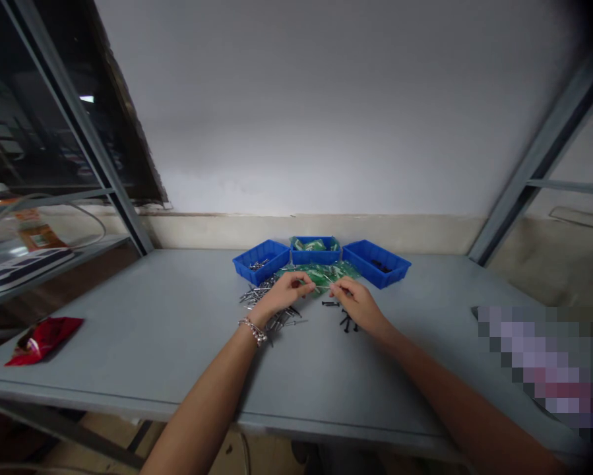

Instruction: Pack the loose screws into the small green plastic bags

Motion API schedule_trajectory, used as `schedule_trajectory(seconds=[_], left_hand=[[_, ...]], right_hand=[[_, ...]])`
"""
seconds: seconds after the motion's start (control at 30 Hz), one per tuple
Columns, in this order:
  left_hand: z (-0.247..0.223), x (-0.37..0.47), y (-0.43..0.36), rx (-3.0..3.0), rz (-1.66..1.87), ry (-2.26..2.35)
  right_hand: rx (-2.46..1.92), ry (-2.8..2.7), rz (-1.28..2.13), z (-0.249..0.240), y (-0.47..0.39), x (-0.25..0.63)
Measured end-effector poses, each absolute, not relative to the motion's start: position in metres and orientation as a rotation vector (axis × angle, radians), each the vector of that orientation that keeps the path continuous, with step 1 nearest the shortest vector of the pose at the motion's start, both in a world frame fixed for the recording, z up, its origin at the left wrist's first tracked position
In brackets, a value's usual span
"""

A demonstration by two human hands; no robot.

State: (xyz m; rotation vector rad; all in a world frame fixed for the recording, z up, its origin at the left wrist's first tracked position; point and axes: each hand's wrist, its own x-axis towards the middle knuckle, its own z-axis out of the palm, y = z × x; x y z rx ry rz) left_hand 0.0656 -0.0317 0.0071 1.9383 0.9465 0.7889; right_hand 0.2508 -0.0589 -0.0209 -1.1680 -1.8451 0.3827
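My left hand [290,290], with a beaded bracelet at its wrist, is closed in a pinch at one end of a thin silver rivet [322,286]. At the rivet's other end, the fingertips of my right hand [354,298] are closed too. Under and beside my left hand spreads a pile of silver blind rivets [279,322]. Several black screws [345,323] lie loose on the table by my right hand. Just behind both hands are green-printed clear plastic packets [316,271], partly hidden by my fingers.
Three blue bins stand toward the wall: a left bin [240,270] with silver pieces, a middle bin [316,258] with green packets, and a right bin [382,280] with dark pieces. A red wrapper [53,336] lies at the left of the grey table [142,330]. Metal posts flank it.
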Motion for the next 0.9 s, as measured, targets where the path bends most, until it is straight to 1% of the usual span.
schedule_trajectory(seconds=[0.5, 0.6, 0.67, 0.77, 0.83, 0.9], left_hand=[[0.004, 0.067, -0.030, 1.965, 0.824, 0.941], [0.006, 0.063, -0.027, 2.090, 0.923, 0.969], [0.008, 0.054, -0.022, 2.178, 1.113, 1.116], [0.014, 0.034, -0.016, 2.217, 1.401, 1.574], [0.016, 0.020, -0.012, 2.144, 1.496, 1.866], [0.016, 0.009, -0.010, 2.054, 1.515, 2.093]], right_hand=[[-1.165, -1.813, 0.411, -0.016, -0.062, 0.249], [-1.159, -1.757, 0.448, -0.017, -0.062, 0.249], [-1.161, -1.724, 0.489, -0.017, -0.063, 0.248], [-1.179, -1.751, 0.519, -0.017, -0.064, 0.248], [-1.189, -1.790, 0.504, -0.018, -0.064, 0.248], [-1.195, -1.817, 0.483, -0.018, -0.065, 0.248]])
